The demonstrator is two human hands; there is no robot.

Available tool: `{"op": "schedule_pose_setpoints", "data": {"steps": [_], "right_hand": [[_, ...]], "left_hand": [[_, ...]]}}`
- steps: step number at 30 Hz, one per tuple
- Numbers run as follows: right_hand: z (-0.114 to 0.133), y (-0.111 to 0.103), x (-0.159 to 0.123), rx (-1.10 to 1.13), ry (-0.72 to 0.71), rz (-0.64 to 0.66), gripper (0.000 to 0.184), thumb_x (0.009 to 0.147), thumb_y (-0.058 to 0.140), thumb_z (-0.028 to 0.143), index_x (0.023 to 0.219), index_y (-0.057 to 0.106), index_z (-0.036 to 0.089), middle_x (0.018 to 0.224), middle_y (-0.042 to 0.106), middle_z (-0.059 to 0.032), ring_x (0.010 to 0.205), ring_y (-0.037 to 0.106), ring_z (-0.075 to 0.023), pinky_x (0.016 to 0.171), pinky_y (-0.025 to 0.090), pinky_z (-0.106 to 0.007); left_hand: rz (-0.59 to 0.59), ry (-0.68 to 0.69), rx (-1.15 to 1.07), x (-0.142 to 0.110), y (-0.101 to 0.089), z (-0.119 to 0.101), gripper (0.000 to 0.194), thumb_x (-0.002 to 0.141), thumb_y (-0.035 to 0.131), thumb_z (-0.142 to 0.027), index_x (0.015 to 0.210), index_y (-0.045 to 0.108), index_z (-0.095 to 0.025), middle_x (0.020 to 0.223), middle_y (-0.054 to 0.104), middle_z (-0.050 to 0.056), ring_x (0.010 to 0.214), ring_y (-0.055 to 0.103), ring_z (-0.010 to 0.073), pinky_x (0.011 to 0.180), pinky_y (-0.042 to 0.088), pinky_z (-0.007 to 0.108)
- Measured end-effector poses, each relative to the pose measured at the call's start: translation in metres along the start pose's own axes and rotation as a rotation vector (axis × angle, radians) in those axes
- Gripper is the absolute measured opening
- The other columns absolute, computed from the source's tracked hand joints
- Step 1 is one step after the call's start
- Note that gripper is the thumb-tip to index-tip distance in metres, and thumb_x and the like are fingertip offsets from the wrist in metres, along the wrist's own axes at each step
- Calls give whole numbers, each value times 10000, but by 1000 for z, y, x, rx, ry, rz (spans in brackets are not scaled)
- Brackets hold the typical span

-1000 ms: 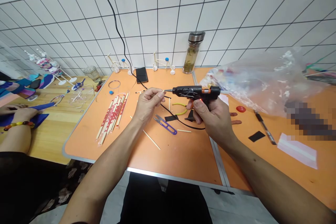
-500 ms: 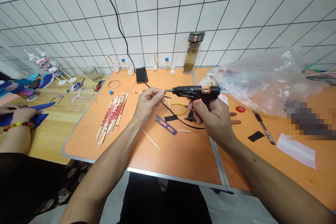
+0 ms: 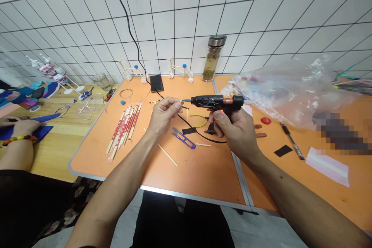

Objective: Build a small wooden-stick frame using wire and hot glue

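The left hand (image 3: 164, 116) is pinching a short pale stick (image 3: 180, 101) between thumb and forefinger, its fingertips closed together so that only the stick's end is showing. Just beside it, the right hand (image 3: 232, 130) is clamped around the grip of a black hot glue gun (image 3: 216, 102), with a small red light glowing above the fingers. The gun's metal nozzle (image 3: 185, 100) is pointing at the pinched stick and nearly touching it, while both hands are hovering above the orange worktop (image 3: 188, 178). The gun's black power cord (image 3: 200, 133) is looping beneath them and running back toward the wall. Below the hands, purple-handled thread snips (image 3: 183, 139), a black foam scrap (image 3: 188, 131) and a yellow-green wire (image 3: 199, 120) are lying among loose wooden sticks (image 3: 167, 154). To the left, a bundle of paper-wrapped chopsticks (image 3: 123, 131) is resting on the worktop. Farther back, a black phone (image 3: 157, 83) is lying between two small stick models (image 3: 180, 70) topped with blue balls. A crumpled plastic bag (image 3: 285, 93) is spreading across the right, and a co-worker's hand (image 3: 24, 126) is working on blue material at the neighbouring wooden table (image 3: 58, 155).
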State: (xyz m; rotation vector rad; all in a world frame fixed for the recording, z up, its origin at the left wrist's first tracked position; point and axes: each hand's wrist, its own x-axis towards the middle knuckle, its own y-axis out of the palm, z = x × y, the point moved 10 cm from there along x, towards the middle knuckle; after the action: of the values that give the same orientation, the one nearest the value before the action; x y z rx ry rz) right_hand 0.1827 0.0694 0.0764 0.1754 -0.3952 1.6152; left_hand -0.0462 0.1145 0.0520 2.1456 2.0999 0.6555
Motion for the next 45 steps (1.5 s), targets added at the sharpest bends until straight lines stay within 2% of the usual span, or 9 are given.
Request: {"op": "schedule_pose_setpoints", "data": {"steps": [17,27,38,45], "right_hand": [[0,-1,0,-39,10,-5,621,1028,741,843,905,694,236,589,564,33,485,466,-137,499,374,-330],[1,-2,-1,-44,26,-12,625,1015,749,858,906,689,246,607,569,28,497,479,-145,507,421,-339],[1,-3,-1,-58,18,-8,625,1020,748,858,908,689,246,626,598,19,504,497,-147,514,408,-342],[2,-2,0,-62,20,-5,634,1020,741,864,901,695,244,603,585,23,494,479,-146,512,401,-345]], "left_hand": [[-14,4,0,0,-2,1,531,674,1127,-621,857,849,-207,705,750,9,604,580,79,549,402,198],[-24,-5,4,0,-3,2,527,681,1118,-615,857,836,-205,692,741,3,594,566,79,544,381,211],[-27,2,-9,0,-1,0,529,651,1138,-607,846,858,-203,662,743,0,578,570,71,545,384,199],[-24,8,11,-1,-2,0,514,679,1122,-605,860,854,-205,684,749,5,604,588,83,561,411,207]]}}
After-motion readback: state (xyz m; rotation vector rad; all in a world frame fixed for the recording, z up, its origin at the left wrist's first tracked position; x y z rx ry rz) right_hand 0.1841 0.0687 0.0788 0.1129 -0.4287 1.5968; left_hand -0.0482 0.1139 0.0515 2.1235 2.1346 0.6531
